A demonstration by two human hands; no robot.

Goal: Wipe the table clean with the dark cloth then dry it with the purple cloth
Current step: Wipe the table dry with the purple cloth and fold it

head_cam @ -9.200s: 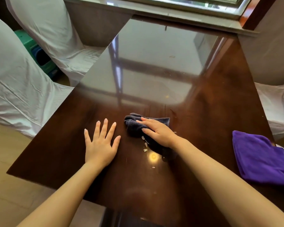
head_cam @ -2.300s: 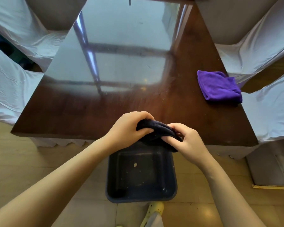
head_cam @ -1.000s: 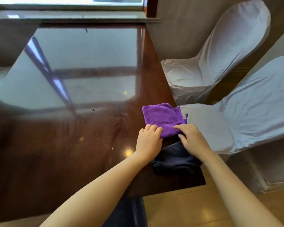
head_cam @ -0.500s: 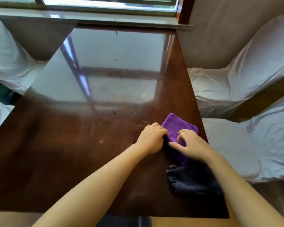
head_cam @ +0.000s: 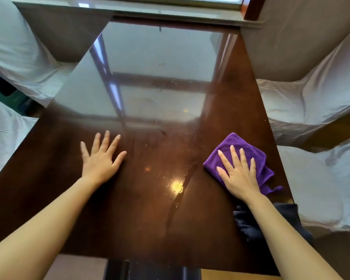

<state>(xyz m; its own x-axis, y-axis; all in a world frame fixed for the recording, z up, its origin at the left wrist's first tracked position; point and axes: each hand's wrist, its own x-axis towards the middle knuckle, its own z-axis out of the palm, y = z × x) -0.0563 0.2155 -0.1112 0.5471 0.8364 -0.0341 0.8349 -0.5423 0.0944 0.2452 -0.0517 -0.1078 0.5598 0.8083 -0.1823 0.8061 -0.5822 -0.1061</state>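
- Glossy dark wood fills the view: the tabletop [head_cam: 129,209] runs from the near edge to a windowsill at the far edge, and it mirrors the window.
- Your right hand [head_cam: 237,174] lies flat with its fingers [head_cam: 233,156] spread apart, pressing down on the folded purple cloth [head_cam: 249,147] close to the right edge of the tabletop.
- Your left hand [head_cam: 101,160] is bare, palm down, fingers splayed, resting on the wood toward the left edge; it looks like a brace.
- Half a second ago both your hands were bunched on the purple cloth; now the left has moved off to the left and the right has flattened out. By my reading the drying stage is just starting.
- Your dark cloth [head_cam: 287,219] sits crumpled at the near right corner, partly under your right forearm, so the wet wipe appears finished.
- Wet streaks and droplets [head_cam: 177,186] glint in the middle of the tabletop, between your hands; that patch likely needs drying first.
- White-covered chairs [head_cam: 303,102] crowd the right edge and others the left.
- Nothing on the surface blocks a sweep toward the middle; the dark cloth could snag your forearm.
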